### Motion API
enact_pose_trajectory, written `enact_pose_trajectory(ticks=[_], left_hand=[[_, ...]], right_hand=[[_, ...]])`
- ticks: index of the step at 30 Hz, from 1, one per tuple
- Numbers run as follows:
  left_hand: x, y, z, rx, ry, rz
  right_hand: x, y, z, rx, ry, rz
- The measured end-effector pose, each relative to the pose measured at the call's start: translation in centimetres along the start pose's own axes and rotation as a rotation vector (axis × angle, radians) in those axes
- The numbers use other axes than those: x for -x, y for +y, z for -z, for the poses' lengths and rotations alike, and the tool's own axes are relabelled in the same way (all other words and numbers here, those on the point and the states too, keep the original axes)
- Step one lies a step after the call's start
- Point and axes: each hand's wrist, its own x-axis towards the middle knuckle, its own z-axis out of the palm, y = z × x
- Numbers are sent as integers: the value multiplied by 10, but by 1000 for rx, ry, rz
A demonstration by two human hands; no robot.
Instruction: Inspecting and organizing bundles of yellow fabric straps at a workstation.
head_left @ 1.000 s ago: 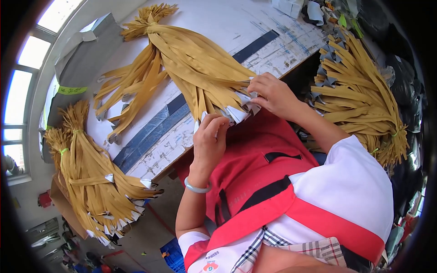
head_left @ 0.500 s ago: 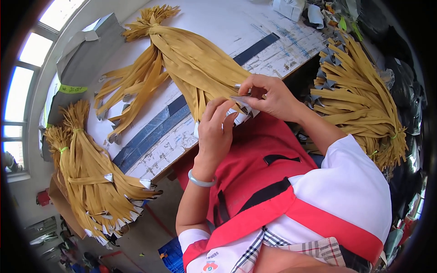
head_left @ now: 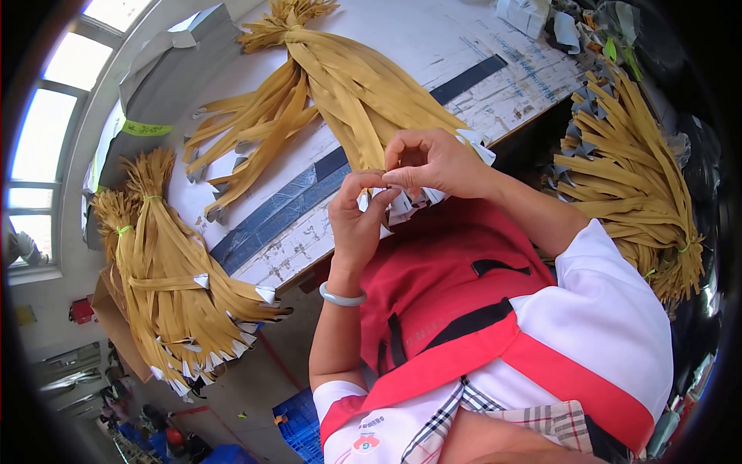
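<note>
A large bundle of mustard-coloured fabric strips [head_left: 359,77], tied near its far end, lies across the worktable, its loose ends with white tabs [head_left: 402,205] reaching the near edge. Over those ends my two hands meet. My left hand [head_left: 357,213], with a pale bangle on its wrist, bends thumb and forefinger into a pinch. Against it my right hand [head_left: 442,164] pinches too, its fingertips touching the left ones. Whatever small thing lies between the fingertips is hidden. Some strips [head_left: 251,166] with grey ends branch off to the left of the main bundle.
Tied bundles of similar strips [head_left: 178,286] hang off the table's left end. Another pile [head_left: 634,170] lies at the right beside black plastic bags [head_left: 702,155]. Dark bands [head_left: 278,213] cross the white, worn tabletop [head_left: 456,39]. A blue crate [head_left: 300,424] stands on the floor below.
My right hand has moved left to meet my left hand, fingertips together. The pale tab seen between them earlier no longer shows. The whole view has shifted slightly.
</note>
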Motion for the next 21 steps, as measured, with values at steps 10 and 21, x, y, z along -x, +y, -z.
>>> enact_pose_trajectory(ticks=[10, 21], left_hand=[[-2, 3, 24, 355, -95, 173], [7, 6, 3, -366, 275, -189]], right_hand=[[-24, 8, 13, 31, -326, -27], [-30, 19, -21, 707, 96, 368]])
